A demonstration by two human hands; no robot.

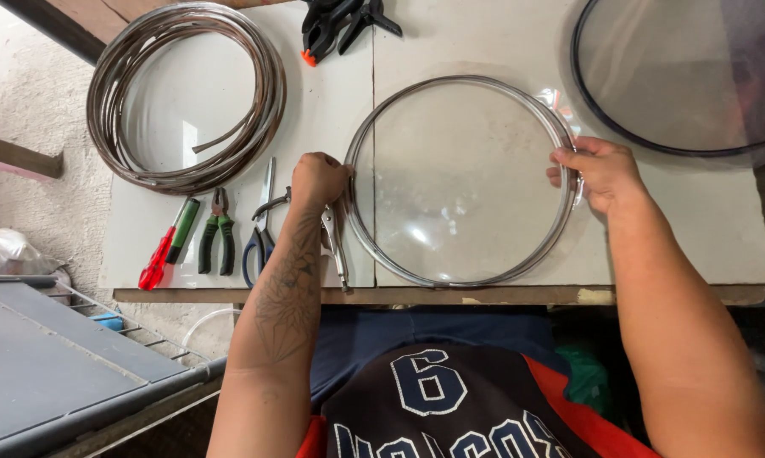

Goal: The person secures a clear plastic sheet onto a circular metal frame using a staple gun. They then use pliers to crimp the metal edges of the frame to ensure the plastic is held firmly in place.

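The metal ring (476,276) already sits round the clear disc (459,178), flat on the tabletop (696,229); looks mostly fitted, w/ the edge prob. still to be pressed tight. Left hand (318,178) grips the ring's left side, right hand (599,172) pinches its right side. Ring lies btw. both hands. Locking pliers (336,246) just below left hand.

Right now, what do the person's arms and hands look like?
Both arms are bare, with no sleeves, gloves, rings or watch in view. The left hand has a dark line tattoo, web-like, running up its forearm. The right hand and its forearm show no markings.
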